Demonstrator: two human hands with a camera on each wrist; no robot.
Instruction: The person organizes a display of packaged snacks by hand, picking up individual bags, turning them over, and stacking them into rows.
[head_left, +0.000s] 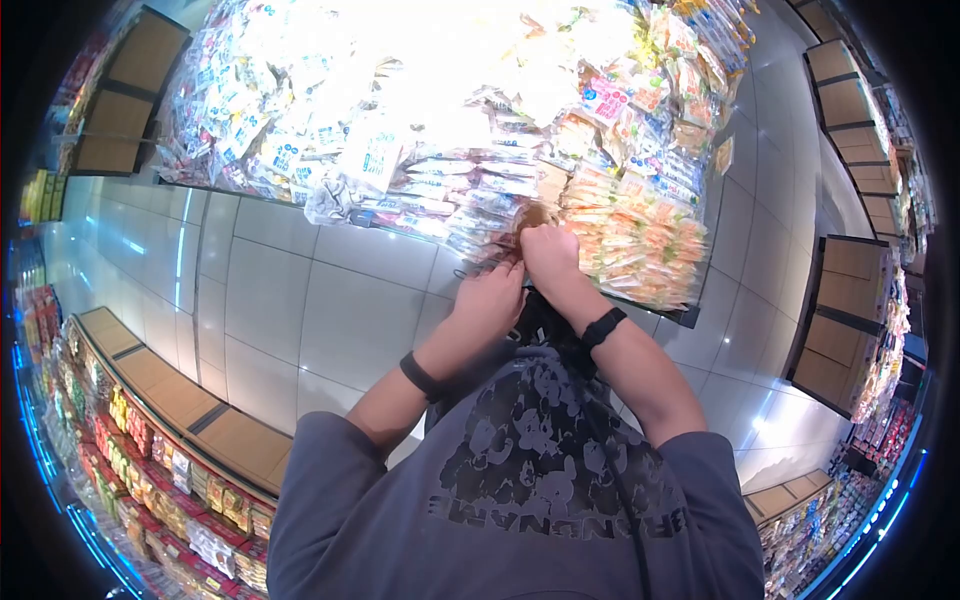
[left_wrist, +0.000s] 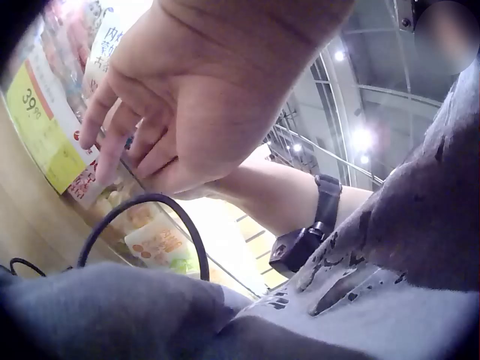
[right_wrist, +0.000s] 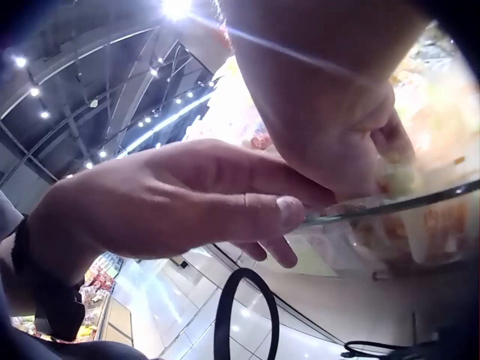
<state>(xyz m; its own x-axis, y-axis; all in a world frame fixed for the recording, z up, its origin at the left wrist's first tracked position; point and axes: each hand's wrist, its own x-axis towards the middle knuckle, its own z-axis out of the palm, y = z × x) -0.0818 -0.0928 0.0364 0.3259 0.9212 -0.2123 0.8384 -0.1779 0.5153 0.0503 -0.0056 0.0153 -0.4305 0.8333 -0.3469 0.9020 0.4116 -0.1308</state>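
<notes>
At the near edge of a large display bin, my two hands are close together. The right hand (head_left: 550,255) reaches over the bin's clear rim (right_wrist: 420,202) with bent fingers, their tips partly hidden among the packets. A blurred brown packet (head_left: 535,213) lies right beyond it; I cannot tell whether the fingers grip it. Beside it, the left hand (head_left: 490,293) has its thumb and fingers stretched out along the rim, as the right wrist view shows. Orange-and-white snack packets (head_left: 640,235) stand in rows to the right, with purple-and-white packets (head_left: 460,180) to the left.
A yellow price tag (left_wrist: 41,120) hangs on the bin's front. A dark cable loop (right_wrist: 246,300) hangs before my body. Tiled floor (head_left: 290,290) surrounds the bin. Stocked shelves (head_left: 160,460) stand behind on the left, and wooden-topped display units (head_left: 840,310) on the right.
</notes>
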